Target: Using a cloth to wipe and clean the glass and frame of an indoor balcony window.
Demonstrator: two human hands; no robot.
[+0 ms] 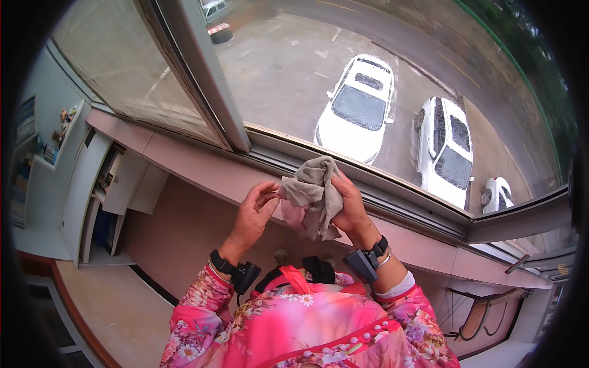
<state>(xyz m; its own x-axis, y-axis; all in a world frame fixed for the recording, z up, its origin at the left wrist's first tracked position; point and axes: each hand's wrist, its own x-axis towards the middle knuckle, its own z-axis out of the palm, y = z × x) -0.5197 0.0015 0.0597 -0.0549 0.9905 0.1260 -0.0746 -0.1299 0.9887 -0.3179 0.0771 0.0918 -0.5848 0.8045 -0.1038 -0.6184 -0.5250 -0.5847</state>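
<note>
A crumpled grey cloth [316, 190] is bunched up in front of me, over the inner window sill. My right hand [351, 207] grips its right side, with the fingers partly hidden behind the folds. At the cloth's left edge, the curled fingers and thumb of my left hand [257, 205] pinch the fabric. Part of the cloth hangs down between the two hands, and a pinkish piece [296, 216] shows beneath it.
Beyond the cloth runs the grey window track [417, 211] with a pink sill [178, 161] along it. A sliding window frame [205, 73] stands at the left. Parked white cars [359, 107] are outside. A white cabinet [98, 202] is at the left, and a hanging rack [485, 313] at the lower right.
</note>
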